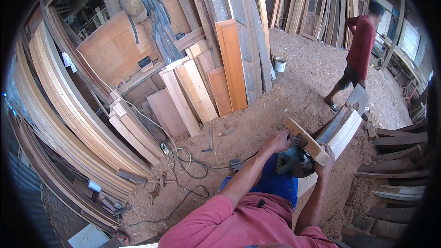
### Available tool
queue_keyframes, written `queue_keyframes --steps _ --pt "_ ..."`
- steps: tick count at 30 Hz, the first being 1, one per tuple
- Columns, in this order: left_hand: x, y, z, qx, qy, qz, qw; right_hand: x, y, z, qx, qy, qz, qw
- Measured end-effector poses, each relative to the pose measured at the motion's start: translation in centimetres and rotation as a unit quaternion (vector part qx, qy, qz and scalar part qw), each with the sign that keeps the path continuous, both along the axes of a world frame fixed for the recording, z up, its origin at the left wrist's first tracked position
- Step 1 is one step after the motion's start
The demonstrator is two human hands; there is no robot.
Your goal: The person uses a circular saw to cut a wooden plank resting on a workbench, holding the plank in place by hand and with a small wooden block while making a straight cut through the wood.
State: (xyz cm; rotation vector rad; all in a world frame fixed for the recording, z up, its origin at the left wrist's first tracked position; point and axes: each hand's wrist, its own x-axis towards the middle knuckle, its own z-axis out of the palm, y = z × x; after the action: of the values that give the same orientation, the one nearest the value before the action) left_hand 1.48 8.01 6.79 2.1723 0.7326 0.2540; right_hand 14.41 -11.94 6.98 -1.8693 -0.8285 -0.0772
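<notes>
A teal-bodied power tool [289,163] sits over my lap against my blue shorts. Across it lies a short wooden strip [307,140] with rounded ends, with a dark metal part of the tool beside its middle. My left hand [278,141] is at the strip's left side, fingers bent in by the dark metal part; what they pinch is too small to make out. My right hand [325,160] is closed round the strip's near right end. Just beyond, a long pale timber beam [344,134] reaches away to the right, with a grey board [331,126] along it.
Black cable [202,161] and a pale extension cord [171,156] coil on the shaving-covered floor at left. Many planks [232,64] lean at the back and left. Timber offcuts [395,156] are stacked at right. A person [363,41] stands far right, near a white bucket [279,64].
</notes>
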Motion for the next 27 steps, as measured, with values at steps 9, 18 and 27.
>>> queue_keyframes --steps 9,18,27 --pt "0.6 0.5 -1.9 0.013 -0.015 -0.007 1.0 0.0 0.0 0.1 0.003 0.026 0.007 1.0" --pt "1.3 -0.1 -0.9 -0.028 0.02 -0.012 0.999 0.5 -0.8 0.2 0.003 0.08 0.018 0.997" --pt "1.2 2.8 -5.4 -0.042 0.036 -0.013 0.998 -3.5 -5.5 1.9 -0.017 0.039 -0.119 0.992"
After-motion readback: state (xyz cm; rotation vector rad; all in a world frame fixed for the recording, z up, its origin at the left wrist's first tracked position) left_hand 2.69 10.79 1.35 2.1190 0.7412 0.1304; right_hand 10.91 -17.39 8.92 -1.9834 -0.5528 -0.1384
